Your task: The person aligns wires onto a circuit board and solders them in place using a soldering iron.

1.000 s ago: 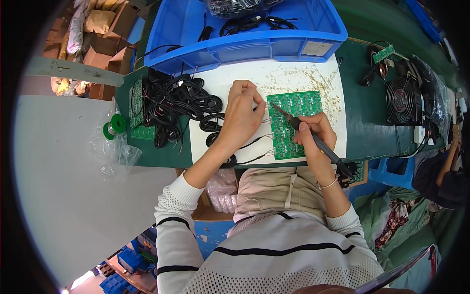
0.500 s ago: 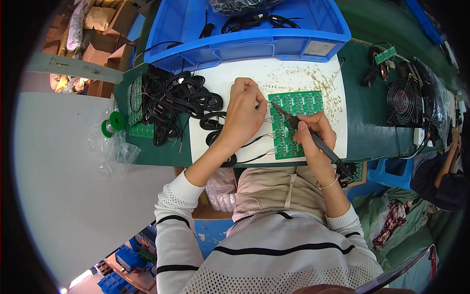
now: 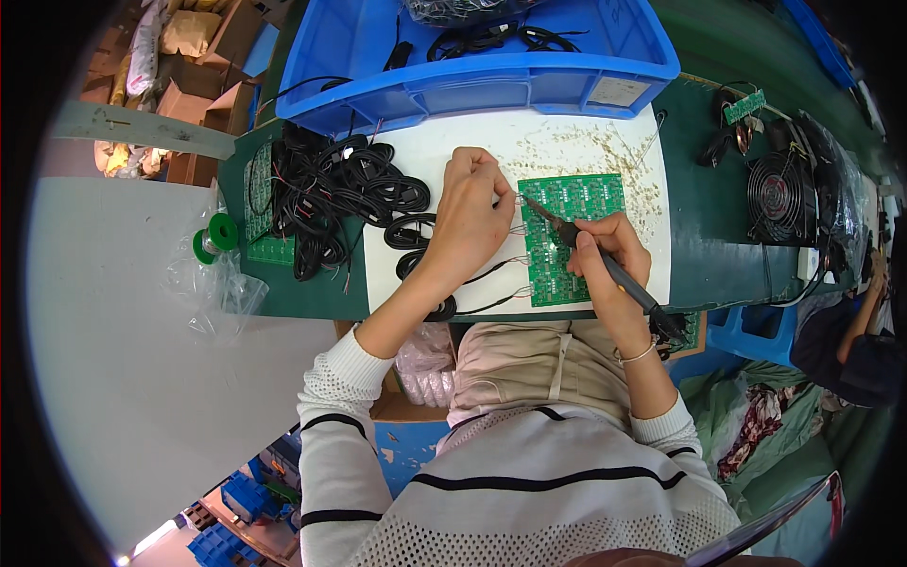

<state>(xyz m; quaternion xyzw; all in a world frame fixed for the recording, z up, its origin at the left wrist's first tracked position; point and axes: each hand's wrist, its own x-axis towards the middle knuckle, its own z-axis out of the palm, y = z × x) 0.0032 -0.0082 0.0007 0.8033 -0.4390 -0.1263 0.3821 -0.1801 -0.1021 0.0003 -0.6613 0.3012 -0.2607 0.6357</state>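
White sheet (image 3: pixel 650 210) beneath my right hand (image 3: pixel 612 260), gripping a soldering iron (image 3: pixel 568 233) (likely light; handle only). Left hand (image 3: pixel 472 215) pinches cable (image 3: pixel 495 199).

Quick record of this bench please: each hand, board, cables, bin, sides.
left hand: pinches a dark cable by the board's upper-left edge
right hand: holds a soldering iron, tip at board's upper left; contact unclear
board: green, flat on white sheet
coiled cables: black, piled left of board
bin: blue, beyond sheet, more black cables inside
far right: black fan
far left: green spool, clear plastic
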